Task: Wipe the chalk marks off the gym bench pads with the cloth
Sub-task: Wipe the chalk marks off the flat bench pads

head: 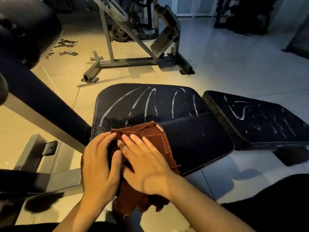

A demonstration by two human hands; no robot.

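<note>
Dim, tiled gym floor (217, 67) stretches behind a black bench seat pad (192, 131) where a person's two bare hands work a rust-brown cloth (157, 136). At the pad's near left corner the right hand (147, 163) lies on top of the cloth, fingers straight and spread, pressing the fabric against the vinyl. Touching it on the left, the left hand (98, 164) rests at the cloth's left edge with fingers loosely bent and the thumb against the fabric; whether it actually grips the cloth cannot be told. Below the wrists the frayed end of the cloth hangs off the pad's near edge. Just beyond the fingertips, white chalk marks (147, 102) arc in long strokes across the far half of the seat pad. Farther right of the hands, a second black pad (260, 121) carries more chalk scribbles (240, 113). To the left of the hands runs a grey steel frame (50, 128), and well beyond them stands a weight machine (133, 41) on the floor.
</note>
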